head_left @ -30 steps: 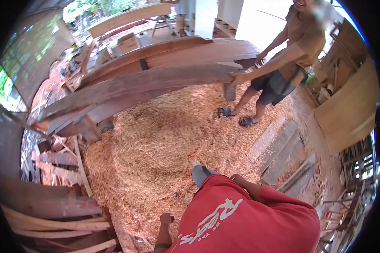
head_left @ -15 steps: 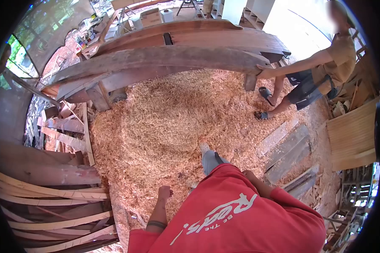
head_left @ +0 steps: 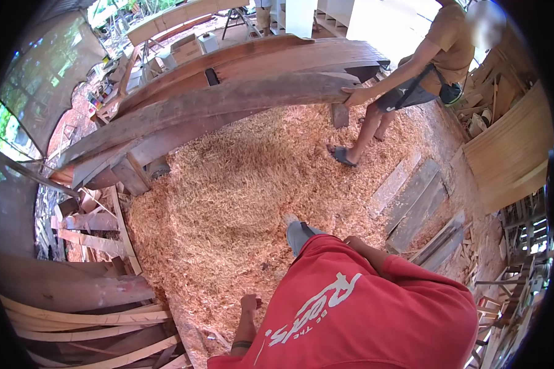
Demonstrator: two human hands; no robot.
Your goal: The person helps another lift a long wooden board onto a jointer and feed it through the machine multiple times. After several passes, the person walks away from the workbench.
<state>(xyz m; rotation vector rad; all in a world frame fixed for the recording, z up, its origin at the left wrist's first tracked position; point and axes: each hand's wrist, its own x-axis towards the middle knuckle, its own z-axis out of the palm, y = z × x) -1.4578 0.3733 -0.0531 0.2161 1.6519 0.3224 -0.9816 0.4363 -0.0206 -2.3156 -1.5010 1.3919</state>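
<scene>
My left hand [head_left: 250,302] hangs low over the wood shavings [head_left: 221,203], its fingers curled in, with nothing visible in it. My right hand [head_left: 354,242] is at the hem of my red shirt [head_left: 375,307], partly hidden; its fingers are too small to make out. Neither hand touches any timber. Ahead of me lies a long, curved, weathered timber [head_left: 228,95], raised on wooden blocks [head_left: 131,173]. A co-worker's hand [head_left: 354,96] rests on its right end.
A person [head_left: 440,37] stands at the timber's right end. Behind it lies another long reddish timber [head_left: 277,58]. Thin curved strips [head_left: 86,320] are stacked at lower left. Flat boards [head_left: 415,197] lie on the floor at right, near a leaning wooden panel [head_left: 508,154].
My view has turned, shifting the scene. The co-worker has stepped and now leans further over the timber's end, one hand still on it. My left hand appears lower in the picture.
</scene>
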